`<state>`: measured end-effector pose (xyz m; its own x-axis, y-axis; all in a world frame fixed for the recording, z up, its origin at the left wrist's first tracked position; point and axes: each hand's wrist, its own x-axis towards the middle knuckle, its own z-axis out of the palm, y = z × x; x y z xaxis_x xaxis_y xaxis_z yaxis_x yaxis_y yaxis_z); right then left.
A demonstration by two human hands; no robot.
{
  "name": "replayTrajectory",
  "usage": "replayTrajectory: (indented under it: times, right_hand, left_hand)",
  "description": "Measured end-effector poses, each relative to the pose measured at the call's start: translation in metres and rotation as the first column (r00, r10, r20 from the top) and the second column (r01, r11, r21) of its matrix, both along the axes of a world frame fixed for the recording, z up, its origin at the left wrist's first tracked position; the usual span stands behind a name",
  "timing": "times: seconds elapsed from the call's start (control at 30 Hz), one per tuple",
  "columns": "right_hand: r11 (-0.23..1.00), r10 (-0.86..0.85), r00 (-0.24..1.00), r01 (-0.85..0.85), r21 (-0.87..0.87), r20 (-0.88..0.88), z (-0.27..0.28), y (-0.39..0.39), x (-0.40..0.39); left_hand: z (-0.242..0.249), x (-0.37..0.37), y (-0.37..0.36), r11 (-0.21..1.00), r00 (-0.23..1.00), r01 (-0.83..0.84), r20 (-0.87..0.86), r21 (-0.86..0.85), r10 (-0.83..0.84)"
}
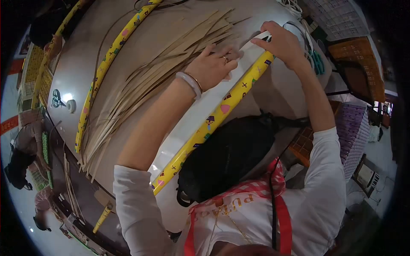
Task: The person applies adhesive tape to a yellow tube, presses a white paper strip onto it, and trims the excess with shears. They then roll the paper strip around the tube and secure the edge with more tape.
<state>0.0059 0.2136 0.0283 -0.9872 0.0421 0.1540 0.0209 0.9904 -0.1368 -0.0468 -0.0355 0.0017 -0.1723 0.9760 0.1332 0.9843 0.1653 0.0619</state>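
Note:
A long yellow patterned roll (224, 106) lies diagonally across the table, with a white sheet (194, 106) along its upper side. At its upper right end, my right hand (279, 45) has thumb and fingers closed on the edge of the roll. My left hand (213, 66) is over the white sheet near that end, fingers apart and partly blurred; nothing shows in its grip. Left of my left hand lies a spread of thin tan strips (141, 87). A black bag (228, 155) rests just below the roll, close to my body.
Another yellow patterned length (102, 68) lies farther left. Scissors (57, 98) and a tape roll (71, 106) sit at the left edge. Green-handled scissors (317, 63) are at the right. People (32, 145) work at the far left; woven chairs (356, 64) stand right.

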Motion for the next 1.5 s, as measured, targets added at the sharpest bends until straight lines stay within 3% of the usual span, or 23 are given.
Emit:
replayTrajectory:
  times: [0.23,0.5,0.6,0.67,0.83,1.13,1.2,1.5]
  right_hand:
    - [0.995,-0.013,0.99,0.026,0.095,-0.138,-0.007,-0.006,0.005]
    - [0.998,-0.049,0.995,0.053,0.04,-0.093,-0.006,-0.011,0.002]
    - [0.995,-0.079,0.994,0.083,0.052,-0.082,-0.005,-0.013,0.001]
    - [0.993,-0.093,0.992,0.099,0.065,-0.086,-0.007,-0.012,0.002]
    - [0.997,0.032,0.988,-0.022,0.071,-0.152,-0.009,-0.007,0.003]
    - [0.997,-0.014,0.992,0.024,0.076,-0.129,-0.003,-0.01,0.007]
    - [0.996,0.012,0.989,0.0,0.085,-0.148,-0.005,-0.007,0.007]
    - [0.994,0.069,0.992,-0.059,0.092,-0.107,-0.001,0.0,0.003]
  left_hand:
    - [0.013,-0.004,0.006,0.993,1.0,0.007,0.023,-0.119,-0.004]
    - [0.013,-0.008,0.01,0.989,0.998,-0.001,0.064,-0.146,0.011]
    - [0.015,-0.012,0.012,0.995,0.997,0.054,0.058,-0.079,-0.049]
    - [0.021,-0.012,0.016,0.976,0.998,0.039,0.054,-0.213,-0.028]
    - [0.016,-0.023,0.024,0.946,0.995,0.059,0.094,-0.318,-0.03]
    - [0.028,-0.022,0.025,0.968,0.996,0.077,0.066,-0.24,-0.063]
    - [0.036,-0.022,0.03,0.93,0.996,0.065,0.081,-0.362,-0.038]
    - [0.032,-0.027,0.037,0.923,0.994,0.088,0.094,-0.374,-0.056]
